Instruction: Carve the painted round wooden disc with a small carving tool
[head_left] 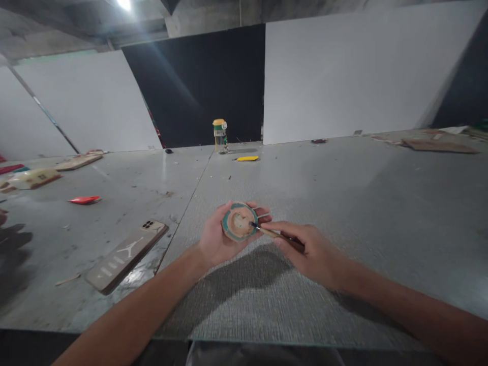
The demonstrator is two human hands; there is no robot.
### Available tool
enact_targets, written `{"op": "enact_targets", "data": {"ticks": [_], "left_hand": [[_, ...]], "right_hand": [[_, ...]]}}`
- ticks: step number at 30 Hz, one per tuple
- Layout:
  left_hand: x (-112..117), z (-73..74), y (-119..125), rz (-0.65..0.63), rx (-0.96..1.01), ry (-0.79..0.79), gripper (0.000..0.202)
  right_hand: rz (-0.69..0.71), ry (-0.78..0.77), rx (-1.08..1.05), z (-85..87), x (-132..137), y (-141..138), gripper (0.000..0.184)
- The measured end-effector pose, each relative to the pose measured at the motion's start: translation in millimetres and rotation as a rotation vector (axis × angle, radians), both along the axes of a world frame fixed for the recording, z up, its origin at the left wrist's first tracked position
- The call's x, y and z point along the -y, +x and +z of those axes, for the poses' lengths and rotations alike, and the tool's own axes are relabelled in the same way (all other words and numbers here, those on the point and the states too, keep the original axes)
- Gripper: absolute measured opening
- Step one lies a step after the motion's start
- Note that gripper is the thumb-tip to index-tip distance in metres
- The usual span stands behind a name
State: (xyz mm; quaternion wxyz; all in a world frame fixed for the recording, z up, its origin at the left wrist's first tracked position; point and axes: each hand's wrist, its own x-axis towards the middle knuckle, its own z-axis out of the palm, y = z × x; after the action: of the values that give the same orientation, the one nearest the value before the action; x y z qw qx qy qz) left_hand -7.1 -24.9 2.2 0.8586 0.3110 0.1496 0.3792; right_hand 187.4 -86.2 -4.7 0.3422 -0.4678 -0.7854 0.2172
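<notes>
Resting in my left hand point(215, 241) is a small round disc point(240, 221) with a teal rim and a tan, hollowed middle; its material I cannot make out. The palm is turned up and the fingers curl around the disc's far side. My right hand point(310, 249) grips a thin brush-like tool point(276, 234) with a brown handle and a metal neck. The tool's dark tip meets the disc near its right edge. Both hands are above the grey table, in the middle of the view.
A phone point(127, 256) lies left of my left arm, with a red pointed piece point(84, 200) beyond it. Farther back are a yellow cutter knife point(246, 158) and a bottle point(220, 136) with a yellow lid. Flat boards point(438, 146) lie at the far right.
</notes>
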Motion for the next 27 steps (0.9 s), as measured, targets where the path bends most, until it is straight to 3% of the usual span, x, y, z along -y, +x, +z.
{"op": "enact_targets", "data": {"ticks": [11, 19, 24, 27], "left_hand": [[-0.7, 0.0, 0.9, -0.008, -0.005, -0.068, 0.041], [0.9, -1.7, 3.9, -0.027, -0.007, -0.167, 0.043], [0.3, -0.3, 5.5, 0.039, -0.019, -0.085, 0.041], [-4.1, 0.2, 2.2, 0.139, -0.033, 0.077, 0.037]], "right_hand": [[0.015, -0.051, -0.046, -1.0, -0.1, -0.5, 0.035], [0.052, -0.18, -0.16, -1.6, -1.1, -0.4, 0.037], [0.034, -0.196, -0.197, 4.4, -1.0, -0.7, 0.036], [0.021, -0.195, -0.169, 6.4, -0.8, 0.1, 0.038]]}}
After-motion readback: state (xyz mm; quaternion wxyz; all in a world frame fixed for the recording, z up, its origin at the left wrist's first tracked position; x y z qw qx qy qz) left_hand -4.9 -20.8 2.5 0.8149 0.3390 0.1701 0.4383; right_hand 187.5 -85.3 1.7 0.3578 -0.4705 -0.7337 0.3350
